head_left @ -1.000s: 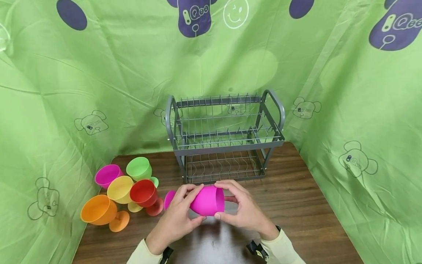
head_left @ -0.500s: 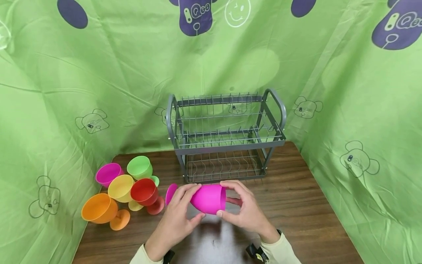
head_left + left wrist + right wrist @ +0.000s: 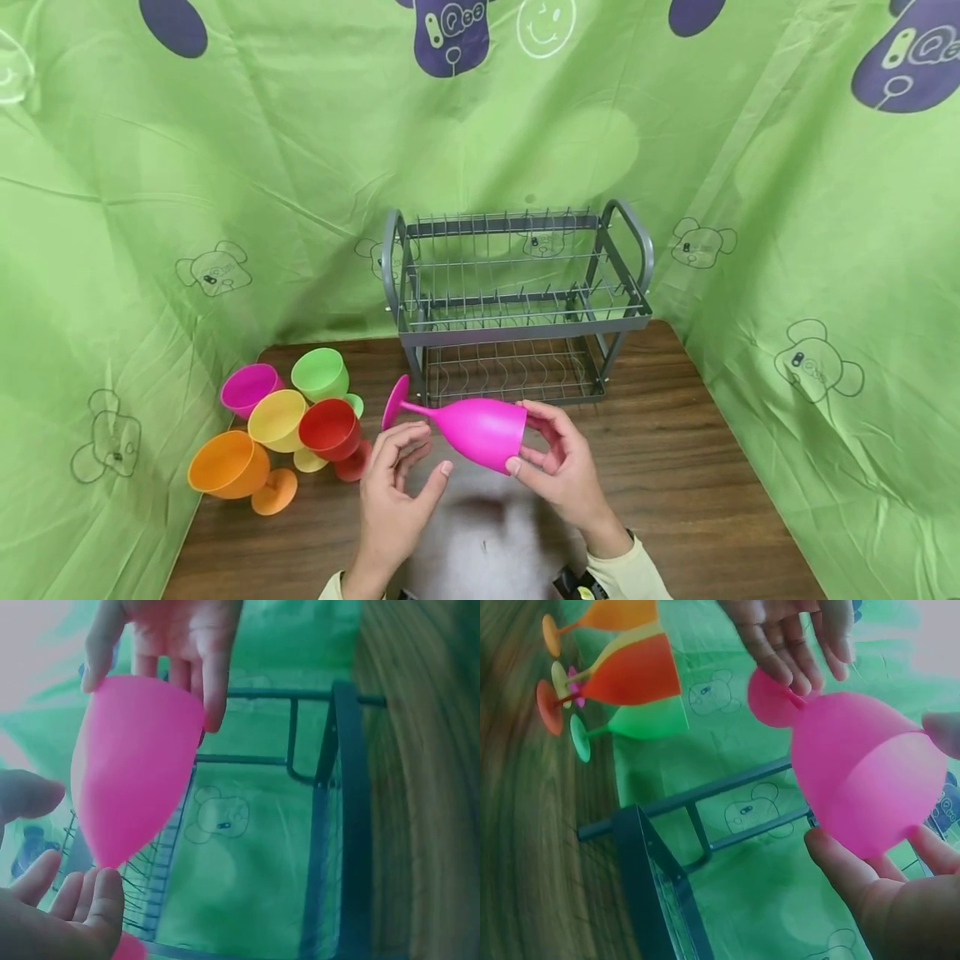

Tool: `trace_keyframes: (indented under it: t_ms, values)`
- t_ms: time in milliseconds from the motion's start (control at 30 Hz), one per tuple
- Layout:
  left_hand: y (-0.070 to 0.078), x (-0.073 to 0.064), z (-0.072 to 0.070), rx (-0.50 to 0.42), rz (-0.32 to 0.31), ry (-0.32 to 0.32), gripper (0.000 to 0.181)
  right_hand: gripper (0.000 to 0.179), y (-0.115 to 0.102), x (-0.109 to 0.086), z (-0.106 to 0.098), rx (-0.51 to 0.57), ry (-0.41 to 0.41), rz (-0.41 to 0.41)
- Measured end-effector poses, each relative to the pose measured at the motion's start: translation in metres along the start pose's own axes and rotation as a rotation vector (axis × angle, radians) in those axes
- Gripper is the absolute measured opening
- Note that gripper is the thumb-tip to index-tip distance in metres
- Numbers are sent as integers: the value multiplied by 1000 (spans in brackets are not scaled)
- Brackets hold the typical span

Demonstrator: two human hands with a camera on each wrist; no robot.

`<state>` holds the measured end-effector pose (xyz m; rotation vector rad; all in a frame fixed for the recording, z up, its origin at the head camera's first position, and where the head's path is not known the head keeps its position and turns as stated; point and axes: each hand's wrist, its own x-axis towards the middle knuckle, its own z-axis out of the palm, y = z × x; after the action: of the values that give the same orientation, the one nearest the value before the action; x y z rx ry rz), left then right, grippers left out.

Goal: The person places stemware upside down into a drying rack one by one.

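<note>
A bright pink goblet [image 3: 482, 433] lies sideways in the air in front of the rack, its round foot pointing left and its mouth right. My right hand [image 3: 564, 471] grips the bowl at its rim, thumb on the near side and fingers on the far side. Just below the stem, my left hand [image 3: 393, 492] has its thumb and fingers spread apart, none wrapped round the goblet. In the left wrist view, the left fingertips [image 3: 111, 881] overlap the narrow base of the bowl. The right wrist view shows the bowl's smooth inside.
A two-tier dark grey dish rack [image 3: 525, 332] stands at the back of the wooden table [image 3: 675, 500]. To the left, orange [image 3: 228, 467], yellow [image 3: 277, 421], red [image 3: 330, 429], green [image 3: 320, 375] and pink [image 3: 251, 390] goblets stand close together. Green printed cloth [image 3: 300, 167] hangs around the table.
My left hand has let go of the goblet and dropped slightly lower. The goblet, held by my right hand, has tilted so its foot points up and left, baring the stem.
</note>
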<state>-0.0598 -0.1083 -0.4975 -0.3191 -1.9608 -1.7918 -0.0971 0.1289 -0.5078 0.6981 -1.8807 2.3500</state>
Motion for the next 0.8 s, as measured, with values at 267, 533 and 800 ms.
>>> trace_keyframes:
  t_ms: [267, 533, 800]
  values:
    - [-5, -3, 9, -307, -324, 72, 69, 70, 5, -3, 8, 136, 43, 6]
    - [-7, 1, 12, -631, -479, 33, 66, 72, 6, -7, 26, 234, 93, 31]
    - [-13, 4, 8, -822, -531, -72, 55, 69, 10, -11, 28, 270, 103, 42]
